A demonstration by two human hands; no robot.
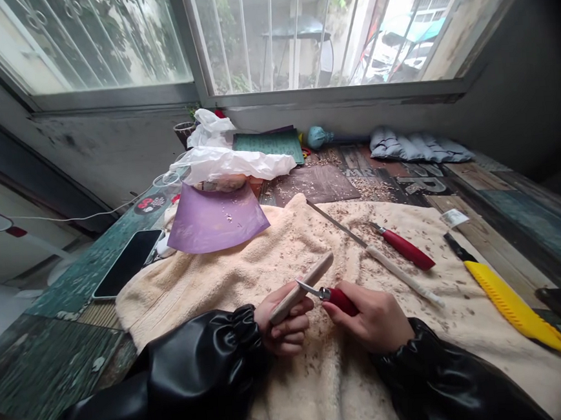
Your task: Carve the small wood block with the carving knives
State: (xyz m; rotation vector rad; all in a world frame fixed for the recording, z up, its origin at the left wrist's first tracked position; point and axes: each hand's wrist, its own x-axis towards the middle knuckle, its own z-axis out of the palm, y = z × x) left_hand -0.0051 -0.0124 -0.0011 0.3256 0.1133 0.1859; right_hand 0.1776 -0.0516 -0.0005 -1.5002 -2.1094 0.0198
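Wooden stick [317, 271] within left fingers [290, 326], knife blade [309, 288] across

The worn wooden table [73, 356] was patched in green and brown. A cream towel [208, 283] lay rumpled across its middle. A phone [129, 264] lay at the left, a brown sheet [312, 188] and scattered chips [371, 190] behind the towel, and a grey bundle [414, 146] at the back right.

On your left, a phone [128, 264] is lying on the worktop [69, 359]. Ahead, a white plastic bag [242, 161] is sitting near the barred window [286, 38].
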